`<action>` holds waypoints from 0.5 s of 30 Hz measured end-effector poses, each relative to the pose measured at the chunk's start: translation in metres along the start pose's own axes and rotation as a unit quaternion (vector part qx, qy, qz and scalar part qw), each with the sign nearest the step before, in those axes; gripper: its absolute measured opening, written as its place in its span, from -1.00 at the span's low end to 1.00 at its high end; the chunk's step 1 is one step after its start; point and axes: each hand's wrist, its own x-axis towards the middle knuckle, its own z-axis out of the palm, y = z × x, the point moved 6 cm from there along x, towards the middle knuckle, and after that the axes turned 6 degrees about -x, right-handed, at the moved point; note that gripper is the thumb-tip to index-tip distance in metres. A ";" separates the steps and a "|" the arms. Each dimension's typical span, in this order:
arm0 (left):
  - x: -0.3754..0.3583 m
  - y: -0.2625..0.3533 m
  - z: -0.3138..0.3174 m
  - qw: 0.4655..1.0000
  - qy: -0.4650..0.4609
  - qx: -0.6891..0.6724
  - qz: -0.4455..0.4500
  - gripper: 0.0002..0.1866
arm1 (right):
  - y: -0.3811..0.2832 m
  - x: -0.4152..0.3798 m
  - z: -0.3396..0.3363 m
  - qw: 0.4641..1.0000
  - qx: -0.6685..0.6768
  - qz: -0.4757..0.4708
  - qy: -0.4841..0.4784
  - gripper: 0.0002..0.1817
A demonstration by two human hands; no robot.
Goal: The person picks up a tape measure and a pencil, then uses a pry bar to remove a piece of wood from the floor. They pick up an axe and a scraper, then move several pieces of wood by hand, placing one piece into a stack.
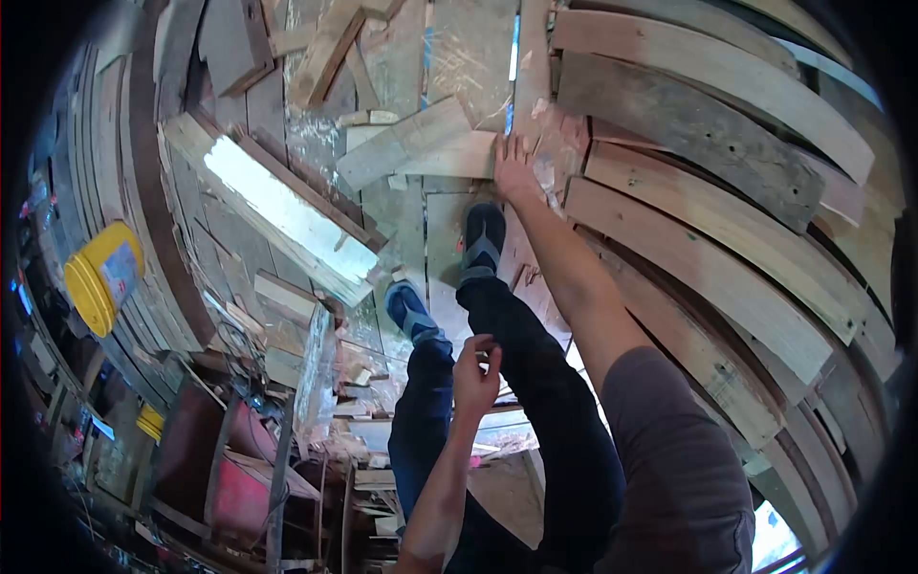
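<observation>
My right hand (pixel 514 172) reaches forward with its fingers stretched out, at the right end of a pale board (pixel 454 158) lying on the floor. The fingertips seem to rest on or beside that end; the contact is not clear. A second, greyer board (pixel 406 143) lies at a slant over the pale one. My left hand (pixel 476 376) hangs in front of my thigh, its fingers loosely curled, and I see nothing in it.
Long planks (pixel 708 182) are stacked along the right. A white-faced timber (pixel 287 210) lies left of my sandalled feet (pixel 483 239). Far left stands a yellow bucket (pixel 103 277). Wood scraps (pixel 359 373) and a red panel (pixel 239 493) are at lower left.
</observation>
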 end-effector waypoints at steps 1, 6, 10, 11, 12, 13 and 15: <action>0.003 0.005 -0.001 1.000 -0.006 -0.008 -0.008 -0.74 | -0.007 0.003 0.002 1.000 -0.020 0.002 0.021 -0.45; 0.010 -0.005 -0.017 0.999 0.031 0.013 -0.019 -0.75 | -0.014 0.001 0.002 0.997 -0.033 0.018 0.065 -0.44; 0.011 -0.013 -0.024 0.999 0.050 0.003 -0.019 -0.76 | -0.005 0.004 -0.010 0.996 -0.028 -0.022 0.082 -0.41; 0.011 -0.015 -0.024 0.998 0.053 -0.002 -0.019 -0.77 | -0.003 0.003 -0.013 0.994 -0.047 -0.045 0.090 -0.36; 0.011 -0.014 -0.024 0.999 0.051 -0.003 -0.011 -0.77 | -0.001 0.003 -0.025 0.991 -0.067 -0.068 0.099 -0.31; 0.011 -0.011 -0.025 0.999 0.049 -0.003 -0.002 -0.77 | 0.002 0.002 -0.034 0.995 -0.027 -0.081 0.058 -0.22; 0.013 -0.003 -0.028 0.998 0.051 0.002 0.043 -0.77 | 0.001 -0.016 -0.087 0.992 0.054 -0.109 -0.023 -0.04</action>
